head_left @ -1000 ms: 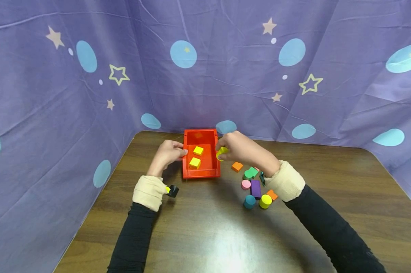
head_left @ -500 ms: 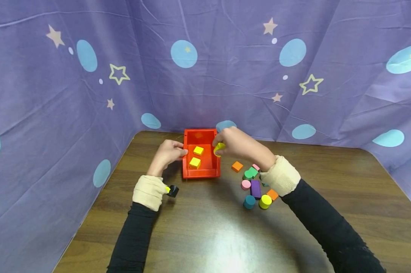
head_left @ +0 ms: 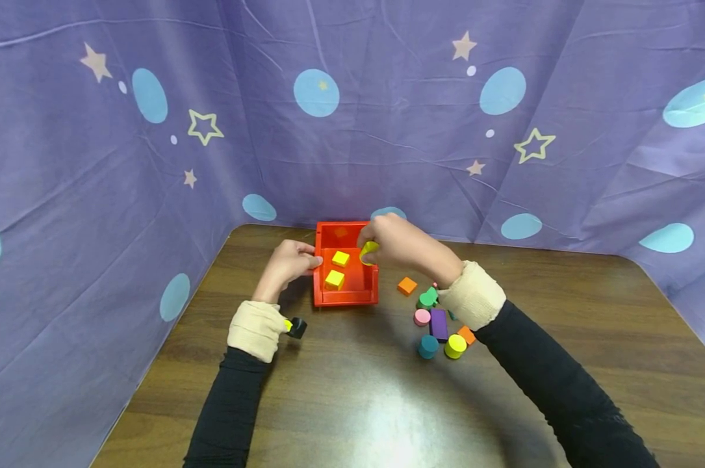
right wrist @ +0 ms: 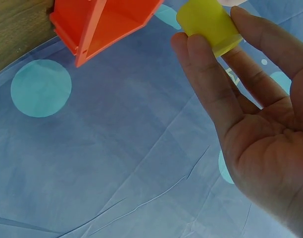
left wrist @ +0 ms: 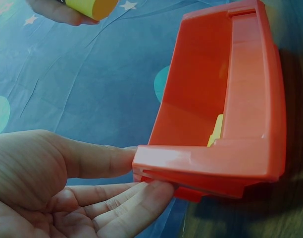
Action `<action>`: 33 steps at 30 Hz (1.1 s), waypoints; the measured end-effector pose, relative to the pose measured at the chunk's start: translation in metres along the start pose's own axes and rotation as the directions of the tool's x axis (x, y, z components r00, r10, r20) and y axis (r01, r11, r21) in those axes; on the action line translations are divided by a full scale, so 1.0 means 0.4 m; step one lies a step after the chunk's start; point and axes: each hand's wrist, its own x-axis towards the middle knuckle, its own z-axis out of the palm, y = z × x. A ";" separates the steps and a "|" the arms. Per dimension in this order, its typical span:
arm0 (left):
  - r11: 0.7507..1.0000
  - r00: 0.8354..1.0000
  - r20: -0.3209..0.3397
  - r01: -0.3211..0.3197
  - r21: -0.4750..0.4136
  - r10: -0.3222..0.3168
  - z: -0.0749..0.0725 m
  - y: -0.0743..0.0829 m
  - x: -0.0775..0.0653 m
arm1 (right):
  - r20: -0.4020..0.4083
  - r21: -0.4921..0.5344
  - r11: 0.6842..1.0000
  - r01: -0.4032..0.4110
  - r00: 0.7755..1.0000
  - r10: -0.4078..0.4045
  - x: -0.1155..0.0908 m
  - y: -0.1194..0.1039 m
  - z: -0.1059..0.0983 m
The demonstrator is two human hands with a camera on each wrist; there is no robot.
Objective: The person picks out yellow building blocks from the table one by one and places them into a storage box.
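Observation:
My left hand (head_left: 289,265) pinches the left rim of a red open-topped bin (head_left: 346,299), thumb above and fingers beneath, as the left wrist view shows. Two yellow blocks (head_left: 334,280) lie on the bin's floor. Over the bin's right side, my right hand (head_left: 400,242) holds a yellow cylinder block (head_left: 368,252). In the right wrist view the yellow cylinder (right wrist: 207,25) is pinched between thumb and fingertips, with the red bin (right wrist: 112,29) beside it.
Right of the bin lie an orange block (head_left: 407,286), green blocks (head_left: 426,299), a pink cylinder (head_left: 422,317), a purple block (head_left: 438,324), a blue cylinder (head_left: 428,346) and another yellow cylinder (head_left: 455,346). A patterned purple cloth (head_left: 352,162) hangs behind the wooden table (head_left: 340,377).
My right hand has moved left with the yellow cylinder, from the bin's right edge to over its inside. The left hand and the bin have stayed in place.

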 end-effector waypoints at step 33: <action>1.000 1.000 -0.004 0.004 0.012 -0.004 -0.003 0.001 0.000 | 0.132 0.008 0.992 -0.128 0.983 0.126 0.132 -0.010 0.013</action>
